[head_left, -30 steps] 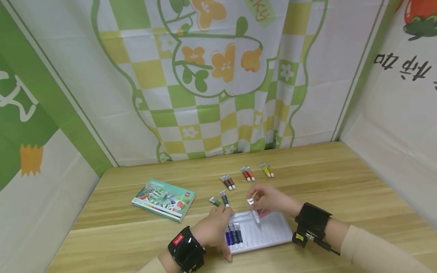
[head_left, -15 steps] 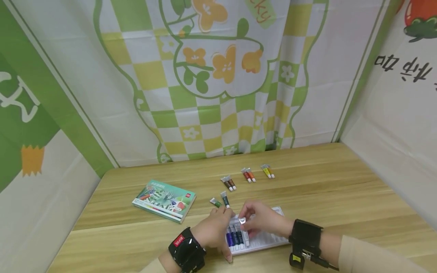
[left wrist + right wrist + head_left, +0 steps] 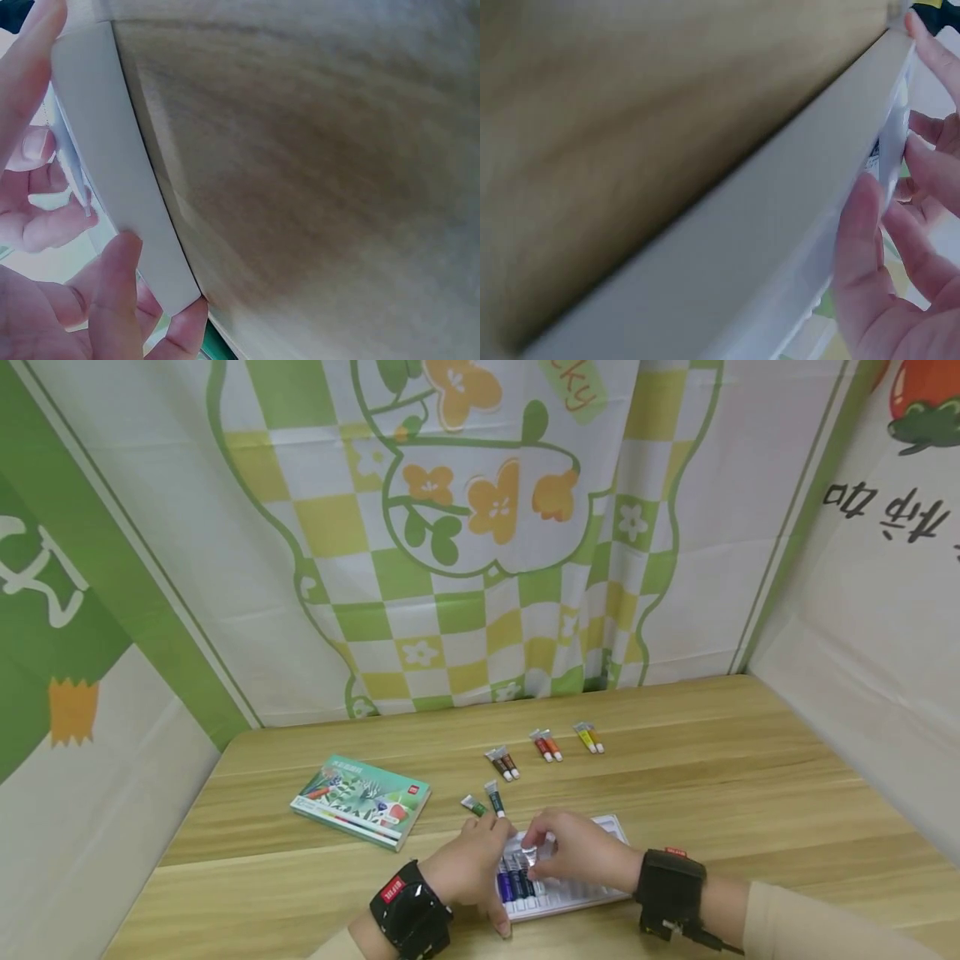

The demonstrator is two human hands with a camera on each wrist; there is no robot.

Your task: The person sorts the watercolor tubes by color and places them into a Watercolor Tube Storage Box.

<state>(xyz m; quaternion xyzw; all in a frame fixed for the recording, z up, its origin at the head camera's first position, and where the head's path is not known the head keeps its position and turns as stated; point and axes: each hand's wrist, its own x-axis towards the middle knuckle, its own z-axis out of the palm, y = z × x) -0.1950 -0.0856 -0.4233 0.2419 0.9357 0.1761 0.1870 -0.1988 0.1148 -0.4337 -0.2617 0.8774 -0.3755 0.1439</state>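
Observation:
A shallow white tray (image 3: pixel 579 894) lies on the table in the head view, with blue and dark paint tubes (image 3: pixel 512 883) side by side at its left end. My left hand (image 3: pixel 467 862) grips the tray's left end, thumb at the near corner and fingers at the far one. In the left wrist view those fingers touch the pale side wall (image 3: pixel 124 157). My right hand (image 3: pixel 583 852) pinches the silver end of a whitish paint tube (image 3: pixel 530 855), low over the tray beside the dark tubes. The right wrist view shows this tube (image 3: pixel 893 146) between thumb and fingers, tilted up from the tray.
Behind the tray lie a green tube (image 3: pixel 473 805) and a dark teal tube (image 3: pixel 494 797). Farther back are pairs of brown tubes (image 3: pixel 502 763), red and orange tubes (image 3: pixel 546 745) and yellow tubes (image 3: pixel 588 737). A green illustrated box (image 3: pixel 362 800) lies at the left. Curtains enclose the table.
My right hand has carried the whitish tube left and down, from over the tray's middle to beside the dark tubes. The left hand stays on the tray's left end.

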